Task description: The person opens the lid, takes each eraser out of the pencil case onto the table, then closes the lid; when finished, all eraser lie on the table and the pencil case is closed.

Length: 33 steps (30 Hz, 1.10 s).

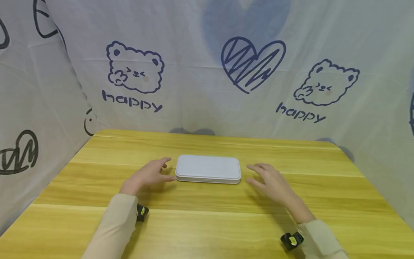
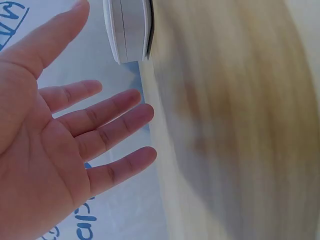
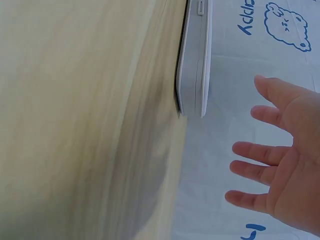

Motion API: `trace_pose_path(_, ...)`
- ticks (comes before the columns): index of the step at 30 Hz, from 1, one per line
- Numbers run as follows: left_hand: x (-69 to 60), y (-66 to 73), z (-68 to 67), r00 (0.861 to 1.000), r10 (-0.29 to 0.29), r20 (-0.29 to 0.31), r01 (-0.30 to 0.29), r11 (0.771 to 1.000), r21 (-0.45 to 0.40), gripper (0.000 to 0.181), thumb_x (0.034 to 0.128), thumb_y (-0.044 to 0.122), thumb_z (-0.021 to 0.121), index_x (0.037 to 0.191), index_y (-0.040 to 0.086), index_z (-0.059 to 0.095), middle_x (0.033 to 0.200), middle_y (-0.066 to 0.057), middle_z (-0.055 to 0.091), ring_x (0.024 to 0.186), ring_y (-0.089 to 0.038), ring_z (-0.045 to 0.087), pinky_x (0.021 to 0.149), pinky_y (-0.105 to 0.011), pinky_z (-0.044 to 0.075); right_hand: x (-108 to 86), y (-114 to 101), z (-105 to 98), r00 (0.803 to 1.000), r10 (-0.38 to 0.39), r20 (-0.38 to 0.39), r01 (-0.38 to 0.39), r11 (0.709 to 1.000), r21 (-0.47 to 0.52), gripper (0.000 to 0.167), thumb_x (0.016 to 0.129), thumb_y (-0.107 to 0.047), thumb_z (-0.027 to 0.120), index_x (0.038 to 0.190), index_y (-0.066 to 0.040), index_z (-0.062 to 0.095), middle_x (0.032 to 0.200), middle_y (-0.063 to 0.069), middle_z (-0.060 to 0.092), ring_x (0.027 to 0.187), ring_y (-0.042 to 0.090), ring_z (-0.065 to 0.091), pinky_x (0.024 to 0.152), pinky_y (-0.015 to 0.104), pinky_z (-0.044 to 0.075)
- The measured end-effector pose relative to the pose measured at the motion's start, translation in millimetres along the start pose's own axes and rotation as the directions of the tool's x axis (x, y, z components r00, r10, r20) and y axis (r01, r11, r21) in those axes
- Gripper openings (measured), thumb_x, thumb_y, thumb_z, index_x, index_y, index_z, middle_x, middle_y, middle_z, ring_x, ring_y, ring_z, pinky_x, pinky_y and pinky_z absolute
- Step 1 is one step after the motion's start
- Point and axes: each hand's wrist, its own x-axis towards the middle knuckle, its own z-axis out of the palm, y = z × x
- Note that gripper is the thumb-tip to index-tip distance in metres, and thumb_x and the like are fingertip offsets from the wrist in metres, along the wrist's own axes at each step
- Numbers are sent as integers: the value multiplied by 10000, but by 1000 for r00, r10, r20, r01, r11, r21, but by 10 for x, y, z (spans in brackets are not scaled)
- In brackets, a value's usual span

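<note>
A flat white case (image 1: 208,167) with rounded corners lies closed on the wooden table, a small latch on its front edge. My left hand (image 1: 151,175) is at its left end, thumb close to the corner; whether it touches cannot be told from the head view. In the left wrist view the left hand (image 2: 65,135) has its fingers spread, palm bare, with the end of the case (image 2: 131,30) above. My right hand (image 1: 271,181) hovers just off the case's right end. The right wrist view shows that hand (image 3: 285,165) with fingers extended and nothing held, apart from the case (image 3: 195,65).
The yellow wood-grain table (image 1: 207,223) reaches back to a white cloth (image 1: 191,72) printed with bears, hearts and lettering. Another stretch of cloth hangs along the left side. Each wrist wears a small black device, one by the left cuff (image 1: 124,205).
</note>
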Motion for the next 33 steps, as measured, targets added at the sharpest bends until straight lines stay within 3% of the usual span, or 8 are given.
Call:
trace_pose_path(8, 37, -30, -5, 1000, -26, 7, 27, 993, -117, 779, 780, 254, 690, 1338, -88, 268, 1225, -306, 431, 1079, -406, 459, 896, -475, 367, 110, -83, 45, 997, -55, -50, 57, 998, 41, 404, 831, -234, 633, 1176, -33, 572, 1111, 155, 566, 1036, 326, 500, 877, 484, 379)
trace_pose_path(33, 219, -74, 94, 999, 6, 33, 4, 954, -300, 877, 722, 140, 742, 1341, -138, 186, 1332, -325, 289, 1158, -432, 374, 957, -475, 300, 401, -230, 193, 988, -152, 20, 151, 986, 67, 413, 844, -255, 613, 1207, -64, 562, 1130, 158, 549, 1048, 302, 491, 886, 441, 387)
